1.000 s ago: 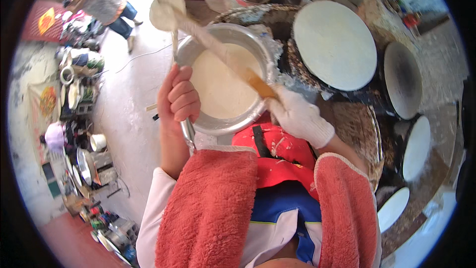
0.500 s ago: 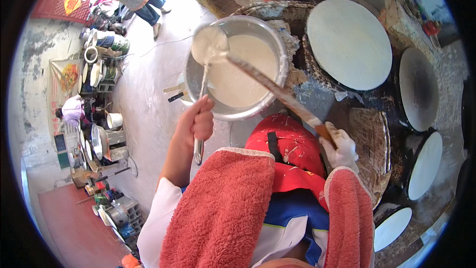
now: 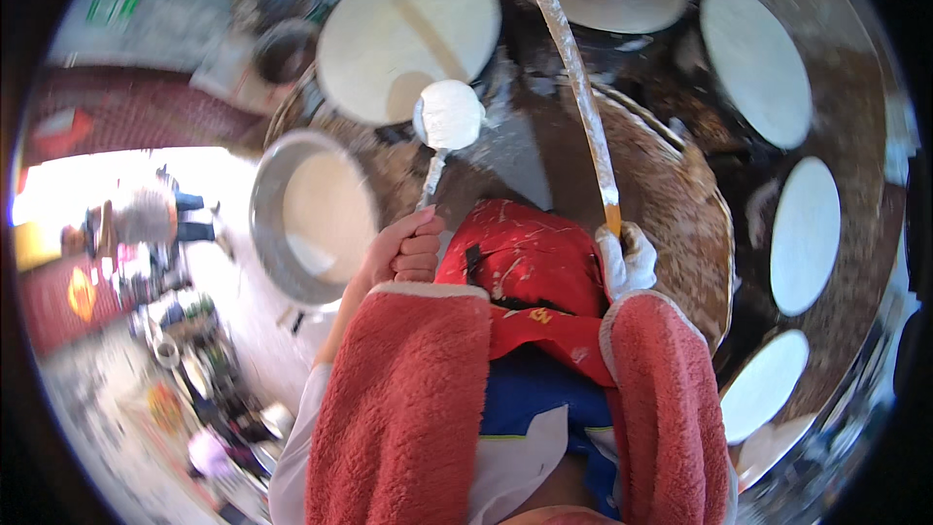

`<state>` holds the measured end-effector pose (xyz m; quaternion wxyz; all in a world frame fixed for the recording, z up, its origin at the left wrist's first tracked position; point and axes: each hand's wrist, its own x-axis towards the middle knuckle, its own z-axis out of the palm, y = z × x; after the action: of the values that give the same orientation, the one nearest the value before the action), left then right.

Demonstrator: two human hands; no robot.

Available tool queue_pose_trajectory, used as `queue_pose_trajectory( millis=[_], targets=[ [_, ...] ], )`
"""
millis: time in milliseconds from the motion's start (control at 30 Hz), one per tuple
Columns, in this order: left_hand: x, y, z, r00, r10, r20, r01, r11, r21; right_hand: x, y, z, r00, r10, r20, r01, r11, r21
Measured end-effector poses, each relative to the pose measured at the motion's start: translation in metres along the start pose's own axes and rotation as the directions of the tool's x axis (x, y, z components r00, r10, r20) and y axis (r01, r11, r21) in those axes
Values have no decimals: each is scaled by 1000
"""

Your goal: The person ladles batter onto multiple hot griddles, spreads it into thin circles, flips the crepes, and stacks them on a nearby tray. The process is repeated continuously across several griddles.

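The left hand [image 3: 406, 251] gripped an apparently full ladle [image 3: 451, 115], unpoured, near a round plate's [image 3: 379, 29] edge; the right hand [image 3: 630, 262] gripped a stick [image 3: 580, 97].

So the person's left hand [image 3: 406, 251] has a batter-coated ladle [image 3: 450, 115] by the handle, its bowl near a big pale round griddle [image 3: 389, 15]. The gloved right hand [image 3: 630, 258] grips a long, messy wooden stick [image 3: 583, 102], pretty much upright in view. Metal pot [image 3: 271, 194] of creamy batter [image 3: 330, 204] sits off left, and there's a co-worker [image 3: 146, 216] way over in the background.
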<state>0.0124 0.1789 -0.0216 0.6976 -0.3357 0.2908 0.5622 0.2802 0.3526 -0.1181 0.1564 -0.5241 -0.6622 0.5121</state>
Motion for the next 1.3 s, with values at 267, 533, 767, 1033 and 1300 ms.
queue_pose_trajectory(
  millis=[267, 533, 767, 1033, 1300],
  targets=[
    [90, 72, 171, 989, 75, 130, -146, 685, 713, 87, 11, -19, 964, 26, -265, 109, 870, 482],
    [289, 129, 309, 972, 76, 222, -214, 669, 712, 261, -33, 17, 930, -2, -367, 186, 865, 466],
    [381, 159, 284, 956, 282, 85, -195, 391, 899, 307, -44, 49, 933, 252, -259, -36, 778, 627],
    [270, 231, 320, 717, 618, 322, -581, 273, 767, 340, -87, 37, 898, 392, -201, -240, 819, 522],
    [168, 263, 330, 827, 233, 512, -482, 762, 432, 373, -131, 47, 948, 245, -204, -203, 957, 206]
  ],
)
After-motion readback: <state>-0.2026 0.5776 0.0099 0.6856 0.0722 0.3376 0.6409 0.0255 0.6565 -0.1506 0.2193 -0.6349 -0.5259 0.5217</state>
